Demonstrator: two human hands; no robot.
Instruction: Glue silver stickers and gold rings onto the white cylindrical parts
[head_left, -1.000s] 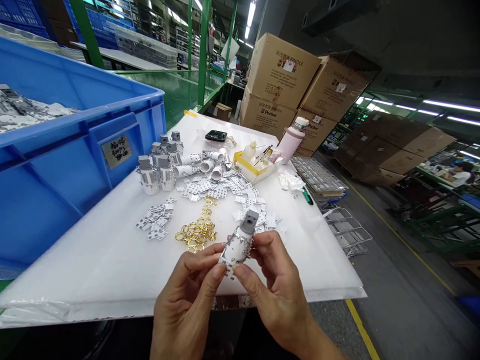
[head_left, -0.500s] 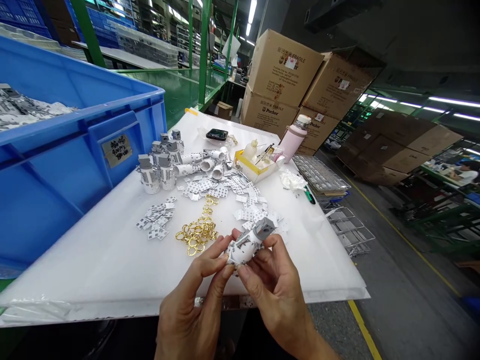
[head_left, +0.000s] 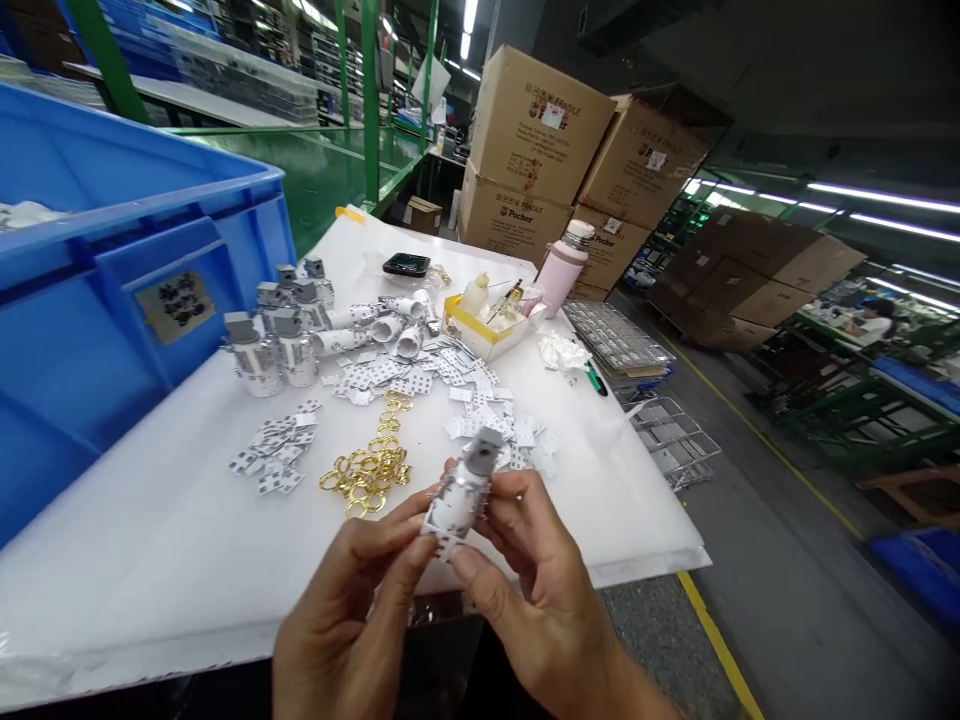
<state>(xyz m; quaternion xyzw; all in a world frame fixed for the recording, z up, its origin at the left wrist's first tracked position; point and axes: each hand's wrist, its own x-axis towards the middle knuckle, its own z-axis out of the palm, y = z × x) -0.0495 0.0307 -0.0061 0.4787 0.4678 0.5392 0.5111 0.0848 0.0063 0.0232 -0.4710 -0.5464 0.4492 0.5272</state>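
Between both hands, over the near edge of the table, a white cylindrical model part [head_left: 459, 500] with a grey block on its upper end is held tilted. My left hand [head_left: 360, 590] pinches its lower left side with thumb and fingers. My right hand [head_left: 536, 585] grips it from the right, its thumb at the lower end. A small white dotted piece [head_left: 444, 544] shows at that end, close to both thumbs. Gold rings [head_left: 367, 474] lie in a heap beyond my left hand. Small white dotted plates [head_left: 279, 447] are scattered left of the rings.
Similar upright parts [head_left: 255, 358] stand beside a blue crate [head_left: 75, 330] at left. White tubes [head_left: 386, 328] and more plates [head_left: 390, 376] lie mid-table. Behind are a yellow-edged tray [head_left: 480, 340], a black device [head_left: 406, 264] and a pink bottle [head_left: 562, 272]. Cartons [head_left: 540, 130] are stacked beyond.
The held part has turned more upright, and its dotted lower end now shows between the thumbs. Both hands keep hold of it. The whole view has shifted slightly.
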